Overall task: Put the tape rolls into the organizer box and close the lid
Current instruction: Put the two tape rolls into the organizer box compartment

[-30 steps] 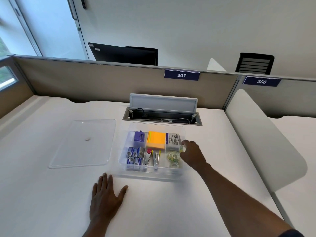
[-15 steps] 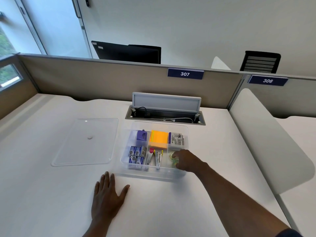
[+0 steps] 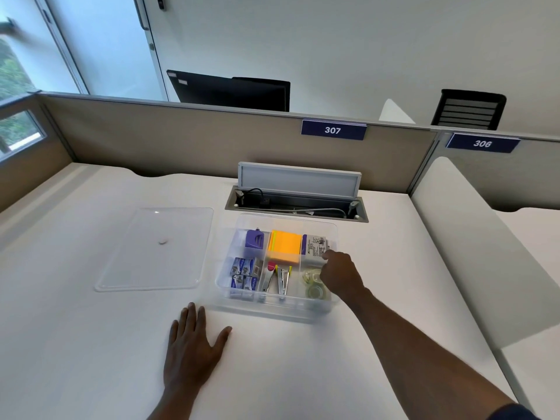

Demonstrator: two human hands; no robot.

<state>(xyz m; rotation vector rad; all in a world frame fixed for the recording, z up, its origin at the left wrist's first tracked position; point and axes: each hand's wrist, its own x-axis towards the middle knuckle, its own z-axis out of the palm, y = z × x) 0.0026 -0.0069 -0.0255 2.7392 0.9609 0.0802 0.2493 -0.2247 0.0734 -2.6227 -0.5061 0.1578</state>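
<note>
**Tape rolls in, lid next**

Two clear tape rolls [image 3: 315,283] lying in the lower-right compartment of the organizer box [image 3: 274,307], centre of frame. Right hand [image 3: 341,275] over that compartment's right rim, fingers curled loosely downward, gripping nothing visible; touching a roll or not, impossible to tell. Left hand [image 3: 194,350] flat on the bench [image 3: 75,344], lower centre, fingers spread and empty. Probably at the end of the loading step. Lid [image 3: 157,248] flat at centre left, just beside the box, apart from it. Next: withdraw upward past the rim, reach left, lift the lid, align its four edges over the box. Plenty of bare bench around; cable tray [image 3: 297,204] close behind the box's far edge.
</note>
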